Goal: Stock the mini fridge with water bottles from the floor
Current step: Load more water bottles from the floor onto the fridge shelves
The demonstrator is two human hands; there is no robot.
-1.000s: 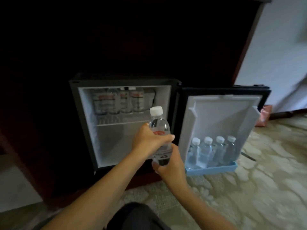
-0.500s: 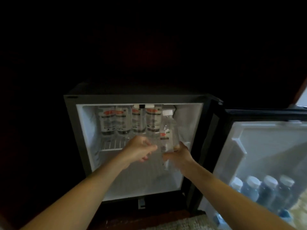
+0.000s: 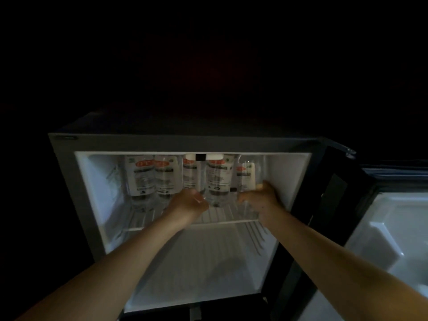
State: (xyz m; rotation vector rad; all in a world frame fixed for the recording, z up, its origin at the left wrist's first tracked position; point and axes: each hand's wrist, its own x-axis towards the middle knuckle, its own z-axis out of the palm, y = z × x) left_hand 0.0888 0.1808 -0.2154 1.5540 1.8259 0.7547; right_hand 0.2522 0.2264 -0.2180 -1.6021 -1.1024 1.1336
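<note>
The mini fridge [image 3: 176,142] stands open in front of me, white inside. Several clear water bottles [image 3: 141,179] with red and white labels stand in a row on its wire shelf [image 3: 222,217]. My right hand [image 3: 261,200] is wrapped around the rightmost bottle [image 3: 246,177], which stands upright at the right end of the row. My left hand [image 3: 187,202] reaches in just in front of the middle bottles, fingers loosely curled; its fingertips are near a bottle's base and I cannot tell whether they touch it.
The fridge door [image 3: 393,230] hangs open to the right, its white inner shelf partly in view. Below the wire shelf the fridge compartment floor [image 3: 199,269] is bare white. Everything around the fridge is dark cabinet.
I have leaned closer to the fridge. My right hand has carried the bottle up onto the wire shelf at the right end of the row. My left hand has followed in toward the middle bottles.
</note>
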